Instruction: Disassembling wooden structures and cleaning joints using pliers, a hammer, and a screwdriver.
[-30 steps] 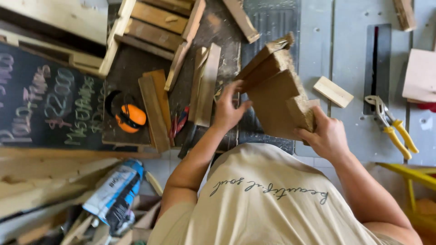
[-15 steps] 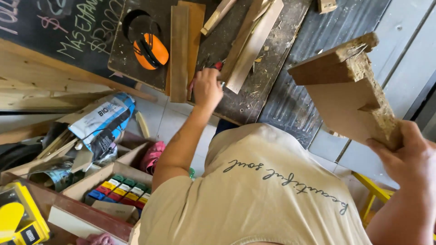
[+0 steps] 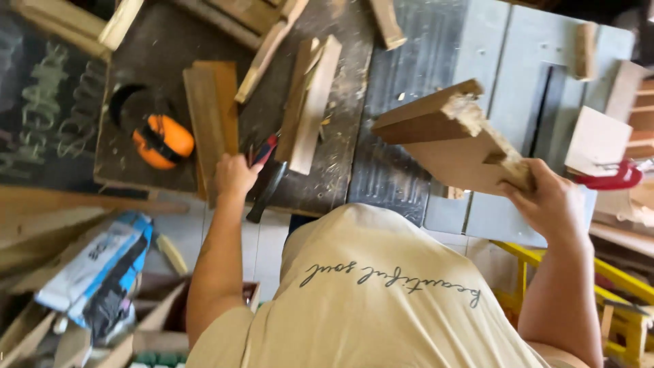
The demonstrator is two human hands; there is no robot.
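The left arm reaches forward, the left hand (image 3: 235, 175) closed on a red-handled tool (image 3: 267, 151) at the bench's (image 3: 157, 48) near edge, beside wood strips (image 3: 212, 116) and orange ear defenders (image 3: 162, 140). The right hand (image 3: 548, 204), raised over the bench's right part, grips a broken-edged wooden board (image 3: 453, 146).

Broken wooden board (image 3: 455, 146) held aloft, red-handled tool (image 3: 264, 151), perhaps pliers, on bench
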